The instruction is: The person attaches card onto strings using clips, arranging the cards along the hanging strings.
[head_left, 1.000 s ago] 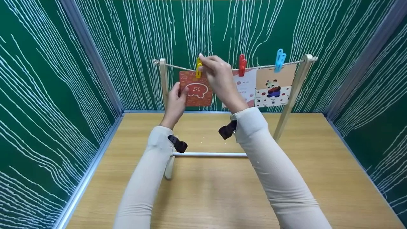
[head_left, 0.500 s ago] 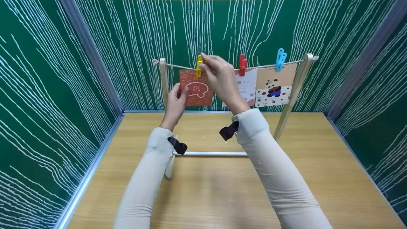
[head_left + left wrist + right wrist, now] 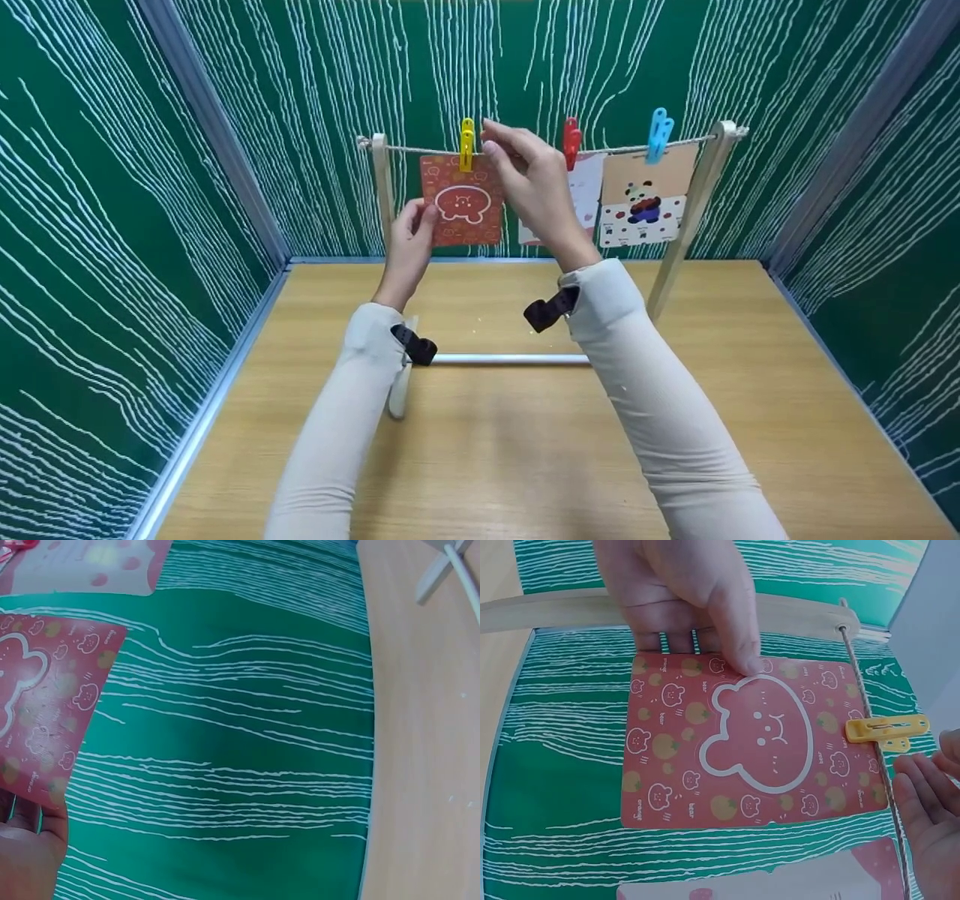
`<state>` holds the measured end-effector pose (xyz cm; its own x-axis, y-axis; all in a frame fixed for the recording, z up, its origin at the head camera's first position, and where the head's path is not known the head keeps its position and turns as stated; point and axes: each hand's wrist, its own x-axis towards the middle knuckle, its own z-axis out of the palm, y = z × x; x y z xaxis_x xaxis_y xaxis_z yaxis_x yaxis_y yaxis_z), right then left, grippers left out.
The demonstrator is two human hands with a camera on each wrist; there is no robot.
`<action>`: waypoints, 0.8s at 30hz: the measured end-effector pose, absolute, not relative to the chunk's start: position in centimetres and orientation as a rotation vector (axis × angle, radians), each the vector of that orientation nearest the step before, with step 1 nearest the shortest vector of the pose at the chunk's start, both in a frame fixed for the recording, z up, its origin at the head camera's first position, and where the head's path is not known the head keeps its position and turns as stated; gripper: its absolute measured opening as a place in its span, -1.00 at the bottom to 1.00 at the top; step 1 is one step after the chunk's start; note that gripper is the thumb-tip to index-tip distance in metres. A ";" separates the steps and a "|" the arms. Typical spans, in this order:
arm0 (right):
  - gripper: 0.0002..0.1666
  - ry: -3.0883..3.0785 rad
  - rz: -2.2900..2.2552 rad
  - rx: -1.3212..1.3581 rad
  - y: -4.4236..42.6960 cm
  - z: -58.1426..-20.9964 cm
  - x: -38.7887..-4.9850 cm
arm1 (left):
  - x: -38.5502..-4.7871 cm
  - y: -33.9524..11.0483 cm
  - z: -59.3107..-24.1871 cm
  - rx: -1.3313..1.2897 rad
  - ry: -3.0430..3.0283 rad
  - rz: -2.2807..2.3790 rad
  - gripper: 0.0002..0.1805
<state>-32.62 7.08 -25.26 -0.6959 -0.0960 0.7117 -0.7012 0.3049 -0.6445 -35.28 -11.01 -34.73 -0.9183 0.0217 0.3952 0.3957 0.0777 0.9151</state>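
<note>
A red card [image 3: 463, 234] with a white bear outline hangs from a rope [image 3: 895, 817] under a yellow clothespin [image 3: 466, 147]. My left hand [image 3: 409, 247] pinches the card's left edge; in the right wrist view its thumb lies on the printed face and other fingers are behind. Just right of the yellow clothespin is my right hand [image 3: 541, 186], fingers extended and thumb apart, holding nothing. The right wrist view shows a small gap between that hand [image 3: 934, 810] and the clothespin [image 3: 874, 728]. In the left wrist view only part of the card [image 3: 56, 701] shows.
To the right, a red clothespin [image 3: 571, 142] holds a pink and white card [image 3: 586, 187], partly behind my right hand. A blue clothespin [image 3: 659, 135] holds a panda card [image 3: 679, 172]. Wooden posts [image 3: 697, 214] carry the rope; a white rod [image 3: 517, 359] crosses low above the table [image 3: 480, 450].
My right hand's fingers have come off the yellow clothespin and moved slightly right. The clothespin stays clipped at the card's top, while my left hand keeps holding the card's edge.
</note>
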 end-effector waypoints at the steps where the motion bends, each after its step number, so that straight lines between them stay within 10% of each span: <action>1: -0.59 -2.015 1.416 0.712 7.2 -25.3 -32.5 | -35.3 -11.1 -34.8 -0.418 -2.080 -1.922 -0.63; 24: -0.58 -2.112 1.593 0.682 10.9 -31.7 -31.1 | -34.3 -11.4 -40.0 -0.312 -2.183 -1.870 -0.64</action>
<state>-31.05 10.86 -31.69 -0.7976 -0.1379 0.5872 -0.6025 0.2285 -0.7647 -34.30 -11.43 -39.98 -0.9458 -0.0003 0.3247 0.3208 0.1535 0.9346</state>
